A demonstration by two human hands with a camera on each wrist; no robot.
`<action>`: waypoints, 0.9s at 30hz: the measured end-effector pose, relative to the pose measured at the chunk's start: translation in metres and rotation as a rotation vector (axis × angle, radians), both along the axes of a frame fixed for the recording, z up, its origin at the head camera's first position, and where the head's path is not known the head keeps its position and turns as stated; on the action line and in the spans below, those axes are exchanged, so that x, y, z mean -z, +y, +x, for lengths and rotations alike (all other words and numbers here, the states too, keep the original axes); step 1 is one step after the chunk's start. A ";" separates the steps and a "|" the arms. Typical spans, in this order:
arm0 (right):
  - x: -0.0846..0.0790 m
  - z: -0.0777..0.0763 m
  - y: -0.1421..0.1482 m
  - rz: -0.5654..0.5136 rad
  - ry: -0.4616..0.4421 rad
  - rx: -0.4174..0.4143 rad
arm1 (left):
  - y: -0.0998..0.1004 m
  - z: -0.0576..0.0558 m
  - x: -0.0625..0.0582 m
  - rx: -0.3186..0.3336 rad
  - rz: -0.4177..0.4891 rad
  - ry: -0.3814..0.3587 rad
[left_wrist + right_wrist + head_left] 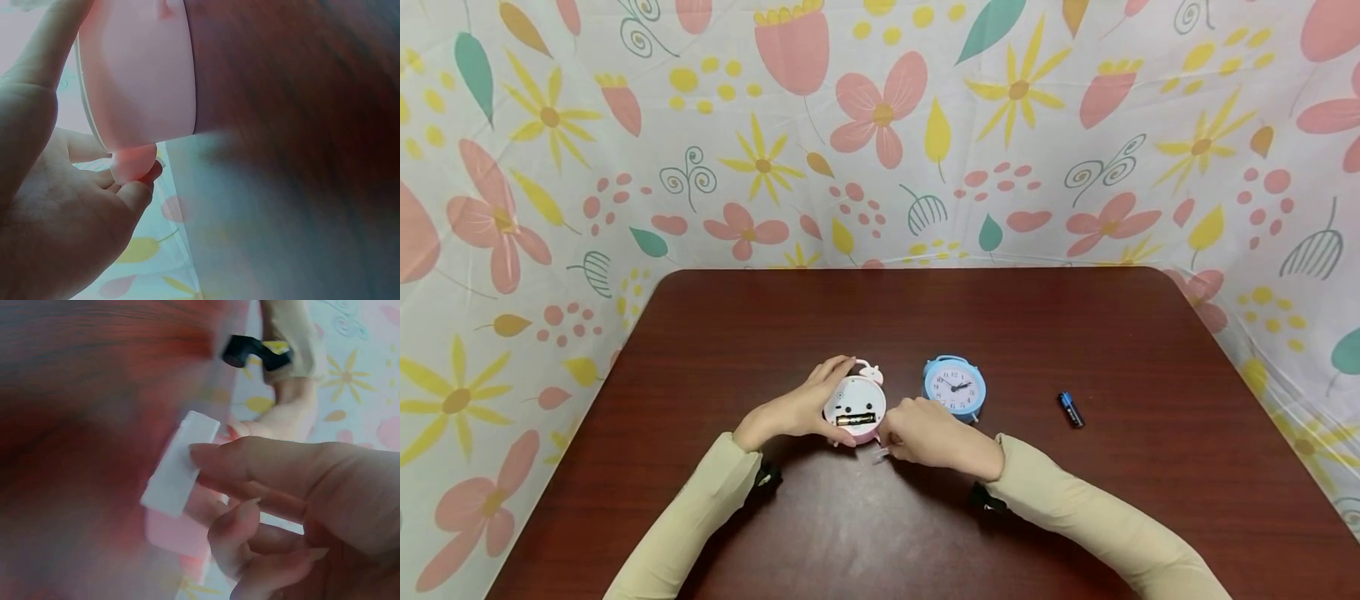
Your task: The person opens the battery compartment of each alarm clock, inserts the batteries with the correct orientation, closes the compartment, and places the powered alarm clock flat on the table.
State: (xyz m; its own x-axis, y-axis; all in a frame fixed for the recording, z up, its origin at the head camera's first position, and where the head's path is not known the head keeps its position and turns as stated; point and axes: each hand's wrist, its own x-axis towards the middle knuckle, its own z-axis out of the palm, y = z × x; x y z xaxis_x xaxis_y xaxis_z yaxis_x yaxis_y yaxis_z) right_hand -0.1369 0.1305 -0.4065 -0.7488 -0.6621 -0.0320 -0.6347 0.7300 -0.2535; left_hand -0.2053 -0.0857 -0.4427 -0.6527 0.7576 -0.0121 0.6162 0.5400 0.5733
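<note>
A pink alarm clock (854, 392) with a white back faces the head camera, back side showing. In its uncovered battery slot lies a battery (857, 419). My left hand (801, 407) grips the clock from its left side, thumb near the lower edge and fingers near the top; the left wrist view shows the clock's pink side (144, 75). Just right of the clock, my right hand (928, 433) pinches a small white battery cover (178, 465) between thumb and fingers. The cover is apart from the slot.
Close behind the right hand stands a blue alarm clock (955, 387), dial showing. A loose blue-and-black battery (1071, 410) lies farther right on the dark brown table (1000, 308). A flower-patterned cloth (880, 167) hangs along the table's far edge and sides.
</note>
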 end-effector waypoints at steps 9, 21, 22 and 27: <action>-0.016 -0.007 -0.003 -0.174 -0.053 0.022 | 0.000 -0.001 0.002 0.010 -0.003 0.005; -0.007 -0.013 -0.014 -0.258 0.038 0.078 | -0.001 -0.002 0.004 0.021 -0.002 0.011; -0.007 -0.013 -0.016 -0.245 0.051 0.086 | -0.001 -0.002 0.004 0.020 0.000 0.012; -0.001 -0.014 -0.023 -0.193 0.120 0.104 | -0.001 -0.002 0.003 0.016 0.009 0.008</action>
State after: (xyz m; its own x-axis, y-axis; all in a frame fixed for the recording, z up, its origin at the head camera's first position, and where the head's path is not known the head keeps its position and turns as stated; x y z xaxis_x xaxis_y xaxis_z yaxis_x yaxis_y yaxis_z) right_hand -0.1505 0.1079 -0.4056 -0.8042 -0.5661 0.1810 -0.5924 0.7387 -0.3216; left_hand -0.2069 -0.0866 -0.4457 -0.6401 0.7683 0.0000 0.6297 0.5247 0.5729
